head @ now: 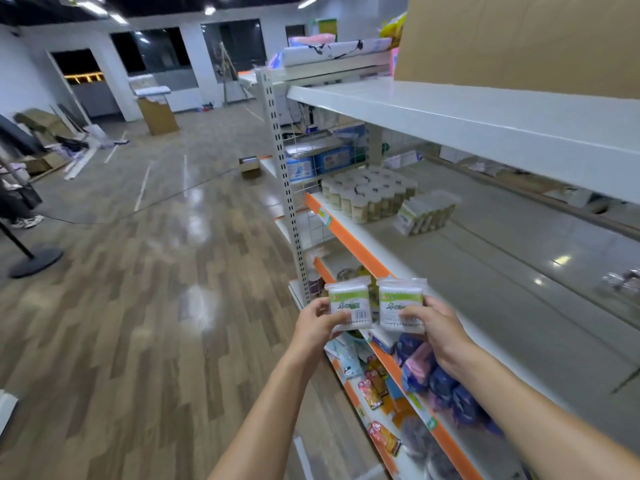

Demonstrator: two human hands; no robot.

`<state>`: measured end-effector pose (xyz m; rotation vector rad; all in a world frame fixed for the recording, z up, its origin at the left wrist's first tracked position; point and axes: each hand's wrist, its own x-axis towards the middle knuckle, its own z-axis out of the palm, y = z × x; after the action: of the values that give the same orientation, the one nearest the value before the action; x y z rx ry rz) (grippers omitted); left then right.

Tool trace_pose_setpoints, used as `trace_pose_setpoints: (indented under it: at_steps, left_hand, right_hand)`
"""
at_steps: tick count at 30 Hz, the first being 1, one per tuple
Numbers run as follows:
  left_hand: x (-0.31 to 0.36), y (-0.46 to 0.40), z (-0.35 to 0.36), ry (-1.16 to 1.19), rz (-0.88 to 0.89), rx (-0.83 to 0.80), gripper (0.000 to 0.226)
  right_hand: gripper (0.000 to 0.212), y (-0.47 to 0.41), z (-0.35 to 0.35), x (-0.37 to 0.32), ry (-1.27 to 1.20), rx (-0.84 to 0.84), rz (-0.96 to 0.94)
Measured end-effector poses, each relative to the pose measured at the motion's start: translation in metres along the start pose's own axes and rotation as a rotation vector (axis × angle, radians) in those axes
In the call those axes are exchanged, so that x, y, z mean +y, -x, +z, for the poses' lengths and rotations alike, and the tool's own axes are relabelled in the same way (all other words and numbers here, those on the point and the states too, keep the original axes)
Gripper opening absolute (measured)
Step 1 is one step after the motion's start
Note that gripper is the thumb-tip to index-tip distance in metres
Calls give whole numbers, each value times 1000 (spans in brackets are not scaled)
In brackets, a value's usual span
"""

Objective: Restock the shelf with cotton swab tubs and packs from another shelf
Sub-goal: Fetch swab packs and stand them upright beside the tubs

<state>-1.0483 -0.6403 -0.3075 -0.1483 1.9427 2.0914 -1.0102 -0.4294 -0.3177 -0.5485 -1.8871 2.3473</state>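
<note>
The left hand (317,322) is gripping one cotton swab pack (349,308) and the right hand (429,323) another (401,304), both hovering by the shelf (502,289) edge. Tubs (369,195) and packs (426,211) are already sitting farther along it; these two are awaiting placement, so restocking is looking partly done.
</note>
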Motion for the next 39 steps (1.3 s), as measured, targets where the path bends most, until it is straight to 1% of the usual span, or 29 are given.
trace_pose_setpoints:
  at_steps: [4,9,13,16,19,22,25,29,30,32,33,36,39]
  left_hand:
    - [11,-43,-7,-30,-12,2,27]
    - [33,-105,-5,-81,-6,-41,30]
    - [48,-151,4,-61,-2,-74,30]
    - [53,-181,12,-111,9,-84,30]
    - [59,-209,22,-134,11,-137,30]
    - [64,-236,33,-173,8,-190,29]
    - [67,-265,42,-208,21,-265,27]
    - [70,-304,49,-241,44,-393,23]
    - [70,-314,52,-265,54,-430,25]
    - [73,-330,59,-318,73,-488,39]
    - [73,-338,63,-328,75,-502,43]
    - [69,-355,71,-365,119,-528,33]
    - [64,-364,80,-441,178,-551,35]
  right_hand:
    - [24,-43,16,-6,43,-9,-3]
    - [25,-98,27,-21,29,54,-3]
    - [24,-135,27,-31,46,78,2]
    - [16,-159,26,-34,70,157,10]
    - [9,-175,22,-37,82,228,0]
    - [13,-187,21,-40,86,281,-41]
    - [15,-199,20,-41,49,378,-65]
    - [13,-217,27,-42,44,493,-59]
    - [13,-222,29,-41,38,524,-57]
    - [15,-229,32,-42,32,578,-51]
    - [16,-231,34,-42,26,602,-48]
    - [17,-232,38,-38,3,669,-56]
    - [15,-224,41,-31,-6,729,-79]
